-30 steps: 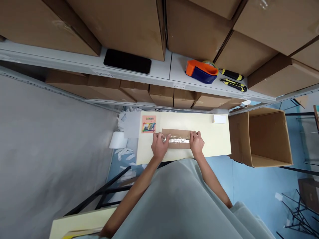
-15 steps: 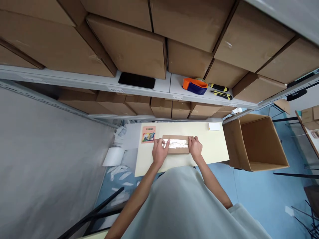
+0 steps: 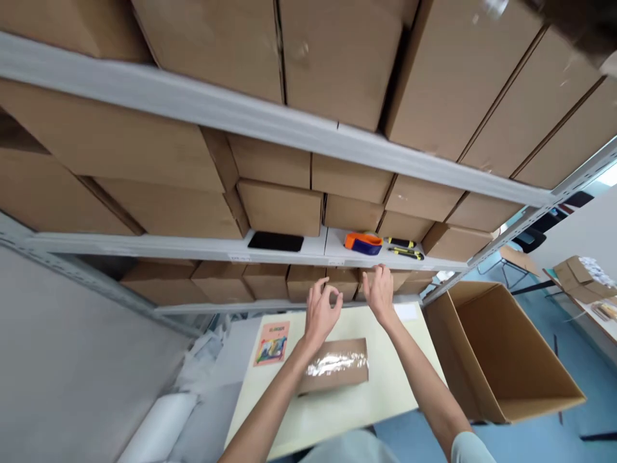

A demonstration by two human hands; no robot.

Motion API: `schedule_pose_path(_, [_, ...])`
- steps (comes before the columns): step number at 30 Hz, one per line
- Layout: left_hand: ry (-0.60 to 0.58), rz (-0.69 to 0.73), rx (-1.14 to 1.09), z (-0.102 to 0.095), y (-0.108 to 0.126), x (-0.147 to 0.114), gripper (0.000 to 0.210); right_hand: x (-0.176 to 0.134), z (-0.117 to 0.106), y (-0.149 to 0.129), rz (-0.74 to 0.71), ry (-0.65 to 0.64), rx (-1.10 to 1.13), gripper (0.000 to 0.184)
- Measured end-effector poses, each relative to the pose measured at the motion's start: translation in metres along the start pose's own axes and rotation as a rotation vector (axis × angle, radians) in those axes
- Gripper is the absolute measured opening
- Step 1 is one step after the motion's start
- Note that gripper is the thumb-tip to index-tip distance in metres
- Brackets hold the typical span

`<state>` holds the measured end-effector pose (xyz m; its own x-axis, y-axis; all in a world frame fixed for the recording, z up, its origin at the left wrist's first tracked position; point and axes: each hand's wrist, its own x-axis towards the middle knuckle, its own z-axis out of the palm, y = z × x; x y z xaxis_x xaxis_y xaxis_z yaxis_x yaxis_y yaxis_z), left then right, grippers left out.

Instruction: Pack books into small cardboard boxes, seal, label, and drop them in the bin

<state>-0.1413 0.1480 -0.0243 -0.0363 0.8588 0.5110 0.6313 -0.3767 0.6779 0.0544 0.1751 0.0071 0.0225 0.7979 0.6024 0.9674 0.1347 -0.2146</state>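
Observation:
My left hand (image 3: 322, 313) is raised over the table, its fingers loosely curved and apart, with nothing visible in it. My right hand (image 3: 380, 294) is also in the air, thumb apart from the bent fingers, and holds nothing that I can see. Below and between my forearms lies a small cardboard box (image 3: 340, 379) with shiny clear tape along its top; my left forearm hides its left end. Beyond my right hand, on the shelf, sit an orange and blue tape dispenser (image 3: 363, 244) and two yellow and black utility knives (image 3: 405, 253).
A pink printed card (image 3: 272, 343) lies at the table's (image 3: 385, 392) left side. A black phone (image 3: 276, 241) rests on the shelf (image 3: 212, 246), which is stacked with cardboard boxes (image 3: 279, 209). At right stands a large open carton (image 3: 511, 354); a white roll (image 3: 159, 424) is at lower left.
Both hands have let go of the small box and risen forward toward the shelf. The view has tilted up, showing more of the upper shelves.

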Motion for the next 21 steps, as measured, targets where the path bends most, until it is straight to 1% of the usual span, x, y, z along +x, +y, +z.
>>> schedule_pose_path(2, [0.034, 0.057, -0.028, 0.007, 0.019, 0.044, 0.005, 0.046, 0.005, -0.006, -0.021, 0.008, -0.002, 0.037])
schedule_pose_path(3, [0.046, 0.075, -0.036, 0.010, 0.027, 0.062, 0.004, 0.065, 0.009, -0.008, -0.022, -0.014, -0.015, 0.040])
schedule_pose_path(5, [0.053, 0.097, -0.046, 0.018, 0.038, 0.089, 0.005, 0.092, 0.018, -0.012, -0.012, -0.110, -0.062, 0.045])
schedule_pose_path(7, [0.045, 0.102, -0.043, 0.026, 0.042, 0.104, 0.007, 0.107, 0.027, -0.012, 0.006, -0.252, -0.123, 0.049])
schedule_pose_path(9, [0.031, 0.088, -0.036, 0.033, 0.042, 0.108, 0.009, 0.116, 0.034, -0.011, 0.018, -0.370, -0.164, 0.051])
schedule_pose_path(10, [0.024, 0.075, -0.034, 0.036, 0.042, 0.107, 0.009, 0.119, 0.035, -0.010, 0.020, -0.405, -0.173, 0.052])
schedule_pose_path(13, [0.017, 0.029, -0.054, 0.039, 0.043, 0.097, 0.010, 0.127, 0.029, -0.006, 0.006, -0.430, -0.162, 0.054])
schedule_pose_path(15, [0.015, 0.015, -0.107, 0.033, 0.044, 0.082, 0.010, 0.125, 0.020, -0.003, -0.009, -0.438, -0.151, 0.051])
schedule_pose_path(16, [0.011, 0.010, -0.149, 0.028, 0.043, 0.071, 0.010, 0.118, 0.016, -0.002, -0.017, -0.432, -0.139, 0.047])
schedule_pose_path(18, [-0.007, -0.021, -0.259, 0.015, 0.038, 0.041, 0.009, 0.091, 0.007, -0.002, -0.011, -0.363, -0.037, 0.042])
schedule_pose_path(19, [-0.021, -0.055, -0.320, 0.008, 0.035, 0.023, 0.011, 0.069, 0.004, -0.003, 0.006, -0.307, 0.059, 0.041])
schedule_pose_path(21, [-0.056, -0.163, -0.428, -0.007, 0.030, -0.017, 0.018, 0.014, -0.004, -0.009, 0.089, -0.190, 0.342, 0.040])
